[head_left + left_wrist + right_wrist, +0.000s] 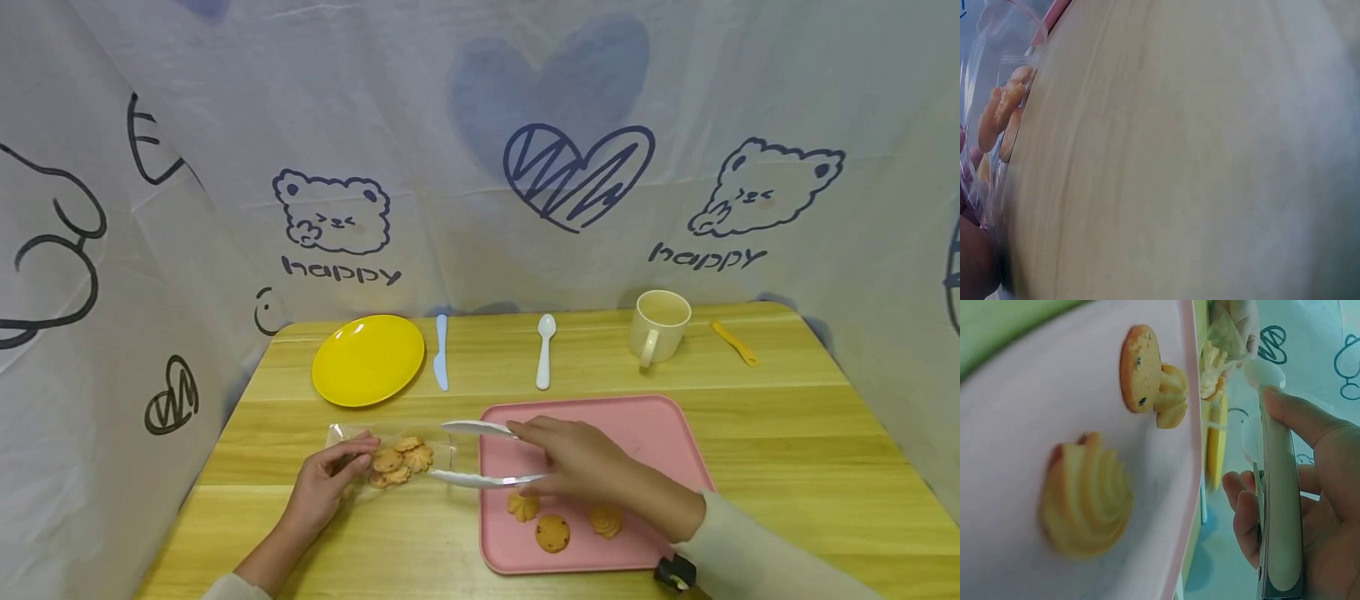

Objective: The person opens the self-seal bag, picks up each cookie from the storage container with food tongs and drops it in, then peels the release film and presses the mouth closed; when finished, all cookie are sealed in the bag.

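A clear plastic bag with several cookies in it lies left of the pink tray. My left hand pinches the bag's left end between thumb and fingers; in the left wrist view the bag shows at the left edge. Over the tray, my right hand grips white tongs, also seen in the right wrist view. The tongs' arms stand apart, tips by the bag's right end, with nothing between them. Three cookies show on the pink tray, including a speckled round one and a swirled one.
Behind the bag lies a yellow plate. A light blue knife, a white spoon, a cream mug and a small yellow utensil line the back of the wooden table. A printed cloth hangs behind.
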{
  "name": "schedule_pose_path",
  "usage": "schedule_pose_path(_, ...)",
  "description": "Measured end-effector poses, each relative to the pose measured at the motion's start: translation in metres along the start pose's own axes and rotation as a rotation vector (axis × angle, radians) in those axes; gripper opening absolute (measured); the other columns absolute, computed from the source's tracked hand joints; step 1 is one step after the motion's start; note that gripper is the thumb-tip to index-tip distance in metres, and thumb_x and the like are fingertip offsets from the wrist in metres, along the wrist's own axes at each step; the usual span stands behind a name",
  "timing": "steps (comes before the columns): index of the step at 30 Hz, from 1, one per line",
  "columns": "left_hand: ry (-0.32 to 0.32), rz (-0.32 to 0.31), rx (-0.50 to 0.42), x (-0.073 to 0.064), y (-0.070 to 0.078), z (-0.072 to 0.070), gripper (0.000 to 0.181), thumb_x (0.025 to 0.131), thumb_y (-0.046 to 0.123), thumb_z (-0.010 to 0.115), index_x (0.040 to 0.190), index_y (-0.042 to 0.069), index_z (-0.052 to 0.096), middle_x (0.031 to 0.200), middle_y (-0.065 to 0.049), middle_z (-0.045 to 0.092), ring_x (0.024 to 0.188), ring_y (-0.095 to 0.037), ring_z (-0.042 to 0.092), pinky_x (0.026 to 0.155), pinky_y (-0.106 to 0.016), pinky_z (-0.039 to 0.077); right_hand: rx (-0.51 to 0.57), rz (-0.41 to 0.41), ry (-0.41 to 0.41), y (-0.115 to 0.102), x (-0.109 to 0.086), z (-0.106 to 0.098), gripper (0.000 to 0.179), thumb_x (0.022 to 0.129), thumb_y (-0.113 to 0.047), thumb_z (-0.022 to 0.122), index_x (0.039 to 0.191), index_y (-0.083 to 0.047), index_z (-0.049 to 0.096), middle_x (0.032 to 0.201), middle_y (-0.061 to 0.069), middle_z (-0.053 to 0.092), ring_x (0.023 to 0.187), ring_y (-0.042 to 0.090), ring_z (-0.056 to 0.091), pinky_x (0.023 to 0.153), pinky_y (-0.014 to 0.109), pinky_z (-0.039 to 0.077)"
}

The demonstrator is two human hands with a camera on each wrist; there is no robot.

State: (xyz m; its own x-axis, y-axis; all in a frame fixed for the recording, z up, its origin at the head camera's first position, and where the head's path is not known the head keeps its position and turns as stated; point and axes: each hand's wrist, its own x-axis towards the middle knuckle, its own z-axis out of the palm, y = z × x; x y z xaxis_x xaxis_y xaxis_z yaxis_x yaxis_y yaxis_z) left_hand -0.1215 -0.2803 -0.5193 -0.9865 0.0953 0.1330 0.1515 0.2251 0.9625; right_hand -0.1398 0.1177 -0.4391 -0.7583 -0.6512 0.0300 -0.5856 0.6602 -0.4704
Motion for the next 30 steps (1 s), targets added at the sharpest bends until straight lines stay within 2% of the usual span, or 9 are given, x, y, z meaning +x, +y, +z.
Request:
schedule_pose_path(10, 0.005, 0.017, -0.006, 0.0, -0.002, 0.0, 0.025, 0.1, 0.004, 0.066, 0.118, -0.012, 0.07, 0.123, -0.015, 0.073, 0.132, 0.001, 0.055, 0.108, -0.011, 0.044, 0.013, 0.0, 0.043, 0.017, -0.045, -0.006, 0.081, 0.084, -0.048, 0.084, 0.152, -0.016, 0.052, 0.139, -0.005, 0.063, 0.091, 0.008, 0.06, 0.078, 0.03, 0.055)
schedule_pose_path(18, 0.008, 0.002, 0.004, 0.001, -0.001, 0.001, 0.027, 0.1, 0.006, 0.067, 0.122, -0.009, 0.07, 0.124, -0.016, 0.073, 0.133, 0.0, 0.054, 0.107, -0.011, 0.044, 0.025, -0.021, 0.104, 0.034, -0.079, -0.007, 0.082, 0.082, -0.049, 0.085, 0.15, -0.014, 0.055, 0.129, -0.008, 0.064, 0.081, 0.001, 0.053, 0.069, 0.022, 0.049)
schedule_pose_path(23, 0.012, -0.002, 0.015, 0.001, 0.0, 0.001, 0.027, 0.1, 0.007, 0.067, 0.123, -0.008, 0.07, 0.126, -0.017, 0.072, 0.132, 0.001, 0.054, 0.107, -0.011, 0.044, 0.016, -0.006, 0.126, 0.043, -0.101, -0.009, 0.081, 0.083, -0.054, 0.082, 0.15, -0.018, 0.055, 0.127, -0.01, 0.064, 0.085, 0.002, 0.052, 0.069, 0.022, 0.047)
schedule_pose_path(25, 0.013, -0.003, 0.017, 0.001, 0.0, 0.0, 0.027, 0.1, 0.007, 0.067, 0.123, -0.008, 0.07, 0.126, -0.017, 0.072, 0.132, 0.002, 0.054, 0.107, -0.011, 0.044, -0.006, -0.005, 0.135, 0.047, -0.109, -0.01, 0.08, 0.084, -0.055, 0.081, 0.15, -0.02, 0.055, 0.129, -0.01, 0.064, 0.096, 0.006, 0.06, 0.071, 0.024, 0.05)
schedule_pose_path(30, 0.01, -0.003, 0.018, 0.0, 0.0, 0.0, 0.027, 0.101, 0.007, 0.066, 0.123, -0.008, 0.07, 0.127, -0.017, 0.071, 0.132, 0.002, 0.054, 0.106, -0.011, 0.045, 0.01, 0.005, 0.1, 0.055, -0.127, -0.013, 0.079, 0.085, -0.055, 0.08, 0.15, -0.018, 0.055, 0.127, -0.009, 0.064, 0.092, 0.004, 0.059, 0.069, 0.021, 0.047)
